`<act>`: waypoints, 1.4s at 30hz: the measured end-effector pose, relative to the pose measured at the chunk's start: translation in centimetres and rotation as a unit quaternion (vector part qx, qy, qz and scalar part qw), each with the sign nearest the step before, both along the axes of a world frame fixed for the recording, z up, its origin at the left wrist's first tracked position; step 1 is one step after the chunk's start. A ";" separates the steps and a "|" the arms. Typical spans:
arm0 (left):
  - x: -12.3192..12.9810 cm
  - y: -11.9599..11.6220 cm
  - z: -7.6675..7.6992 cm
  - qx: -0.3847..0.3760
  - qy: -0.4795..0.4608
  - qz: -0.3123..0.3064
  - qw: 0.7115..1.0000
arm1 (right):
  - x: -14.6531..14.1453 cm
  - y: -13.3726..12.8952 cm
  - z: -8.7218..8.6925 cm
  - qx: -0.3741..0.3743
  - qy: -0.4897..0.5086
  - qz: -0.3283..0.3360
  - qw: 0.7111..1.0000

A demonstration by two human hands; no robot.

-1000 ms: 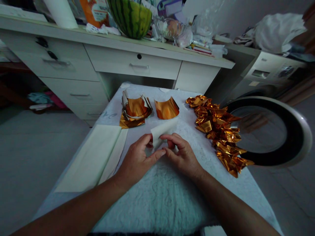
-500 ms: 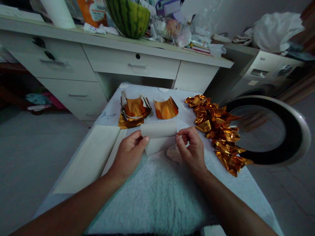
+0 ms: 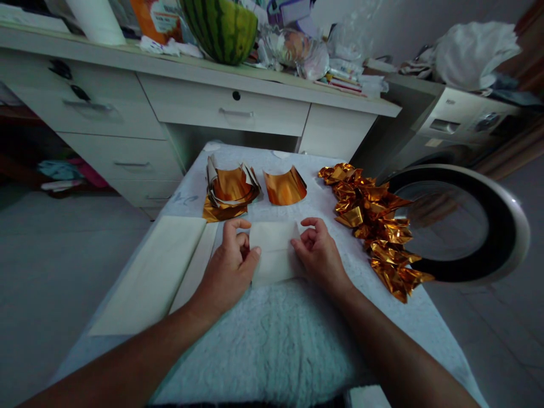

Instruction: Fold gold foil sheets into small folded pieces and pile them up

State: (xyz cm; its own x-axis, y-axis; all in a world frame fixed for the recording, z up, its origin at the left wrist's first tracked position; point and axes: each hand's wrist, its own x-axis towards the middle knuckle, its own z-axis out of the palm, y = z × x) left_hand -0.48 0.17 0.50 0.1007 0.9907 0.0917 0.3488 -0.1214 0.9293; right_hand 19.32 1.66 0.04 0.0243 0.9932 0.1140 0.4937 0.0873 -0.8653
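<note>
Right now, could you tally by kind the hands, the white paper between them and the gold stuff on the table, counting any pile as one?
Left hand and right hand: 2
White paper between them: 1
Gold sheet stack: 1
Separate curved gold piece: 1
Crinkled gold heap: 1
Total: 6

the pale rectangular paper sheet [image 3: 274,258] in the middle looks thin and matt, as does the long cream paper sheet [image 3: 148,277] at the left. the far curved copper-gold foil piece [image 3: 284,188] is smooth and shiny; the crumpled copper-gold foil pieces [image 3: 368,211] at the right are glossy and creased. the pale blue cloth covering [image 3: 284,340] looks matt, rough and fuzzy at the near side.
</note>
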 end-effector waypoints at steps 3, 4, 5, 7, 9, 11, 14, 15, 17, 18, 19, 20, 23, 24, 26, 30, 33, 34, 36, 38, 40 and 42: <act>-0.2 0.0 0.4 0.010 0.083 0.003 0.997 | -0.1 -0.1 -0.1 0.008 -0.058 0.005 0.998; -0.3 0.1 0.4 0.013 0.113 -0.005 0.994 | -0.1 -0.1 -0.1 0.010 -0.070 0.009 0.997; -0.3 0.1 0.3 0.021 0.146 -0.019 0.989 | 0.0 -0.2 -0.2 0.011 -0.082 0.013 0.996; -0.3 0.2 0.1 0.056 0.220 -0.041 0.973 | 0.0 -0.2 -0.2 0.016 -0.111 0.022 0.993; -0.2 0.1 -0.2 0.102 0.286 -0.034 0.952 | 0.0 -0.2 -0.2 0.024 -0.146 0.029 0.989; 0.0 -0.2 -0.5 0.143 0.326 -0.012 0.935 | 0.1 -0.1 -0.2 0.027 -0.176 0.035 0.983; 0.3 -0.4 -0.6 0.188 0.337 -0.008 0.922 | 0.1 0.1 -0.3 0.027 -0.205 0.048 0.977; 0.3 -0.4 -0.6 0.200 0.333 -0.024 0.921 | 0.1 0.1 -0.4 0.030 -0.211 0.055 0.975; 0.3 -0.2 -0.7 0.211 0.317 -0.092 0.920 | 0.0 0.2 -0.6 0.038 -0.221 0.063 0.973; 0.3 -0.2 -0.7 0.209 0.307 -0.137 0.918 | 0.0 0.2 -0.7 0.042 -0.225 0.065 0.971; 0.3 -0.1 -0.8 0.204 0.297 -0.178 0.916 | 0.0 0.2 -0.8 0.045 -0.228 0.064 0.970; 0.3 -0.1 -0.8 0.198 0.291 -0.208 0.913 | 0.0 0.2 -0.9 0.048 -0.232 0.063 0.970; 0.3 -0.1 -1.0 0.190 0.296 -0.230 0.907 | 0.2 0.4 -0.9 0.045 -0.240 0.062 0.968; 0.3 -0.2 -1.0 0.192 0.300 -0.228 0.906 | 0.5 0.5 -0.8 0.039 -0.242 0.059 0.968; 0.3 -0.4 -1.0 0.196 0.307 -0.228 0.903 | 1.2 0.7 -0.4 0.030 -0.245 0.054 0.967; 0.2 -0.7 -0.7 0.192 0.312 -0.225 0.903 | 3.0 0.5 0.8 0.051 -0.273 0.130 0.952; 0.1 -0.7 -0.3 0.176 0.311 -0.233 0.905 | 3.8 0.0 2.0 0.011 -0.271 0.206 0.940; 0.1 -0.7 -0.2 0.172 0.311 -0.235 0.904 | 4.0 -0.2 2.3 -0.003 -0.269 0.220 0.938; 0.1 -0.7 -0.1 0.172 0.314 -0.236 0.903 | 4.1 -0.5 2.7 -0.023 -0.265 0.243 0.933; 0.0 -0.6 -0.2 0.174 0.317 -0.237 0.902 | 4.2 -0.7 2.9 -0.027 -0.263 0.263 0.928; 0.0 -0.6 -0.4 0.177 0.318 -0.237 0.901 | 4.2 -0.8 2.9 -0.024 -0.263 0.281 0.923; -0.1 -0.6 -0.5 0.181 0.316 -0.236 0.901 | 4.1 -0.9 2.9 -0.024 -0.270 0.288 0.919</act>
